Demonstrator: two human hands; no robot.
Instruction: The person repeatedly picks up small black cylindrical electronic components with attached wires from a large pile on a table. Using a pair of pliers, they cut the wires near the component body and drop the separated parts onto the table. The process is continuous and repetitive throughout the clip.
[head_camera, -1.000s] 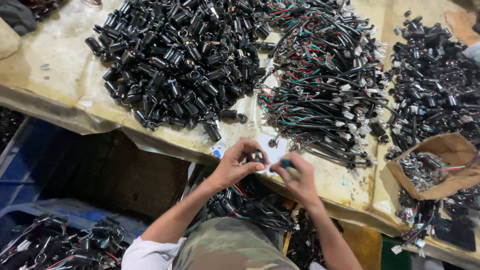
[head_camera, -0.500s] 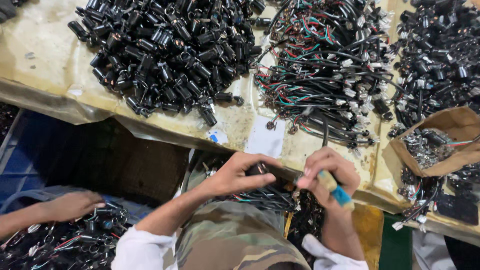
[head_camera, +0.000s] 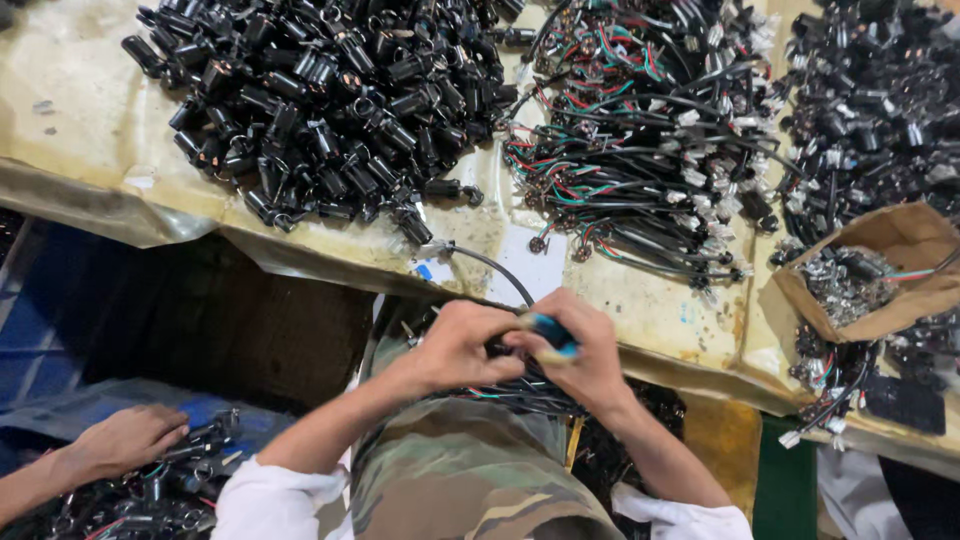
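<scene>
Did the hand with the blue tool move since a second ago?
Yes. The right hand with the blue-handled tool has dropped away from the table edge toward the lap, meeting the left hand over the wires.

Left hand (head_camera: 462, 345) and right hand (head_camera: 583, 350), fingers curled, touching

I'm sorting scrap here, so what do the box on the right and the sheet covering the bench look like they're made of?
The open brown box looks like plain cardboard: matte, with soft, bent, torn-looking edges. The yellowish sheet over the bench looks like thin plastic film, glossy and wrinkled, sagging at the front edge; coated paper is possible.
</scene>
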